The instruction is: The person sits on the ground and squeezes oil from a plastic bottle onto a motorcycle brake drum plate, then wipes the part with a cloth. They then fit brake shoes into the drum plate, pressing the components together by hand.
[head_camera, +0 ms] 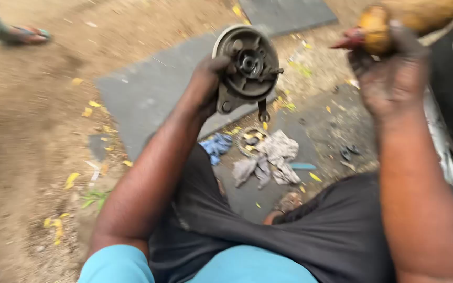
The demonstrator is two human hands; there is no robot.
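left hand [205, 84] grip on round metal drum part [247, 65], right hand [394, 73] gripping yellow cloth [394, 21]

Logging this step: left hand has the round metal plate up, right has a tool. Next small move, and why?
Probably bring the right hand with its yellow-handled tool across to the round metal plate. The left hand holds the plate raised with its hub facing up, while the tool sits well off to the side, apart from it.

Left hand [208, 84] grips round metal brake plate [247, 68] by its edge, held up. Right hand [394, 73] wrapped around yellow-brown rag [394, 21], level with plate. Grey rags [268, 162] on ground below left hand, blue cloth [217, 147] beside them.
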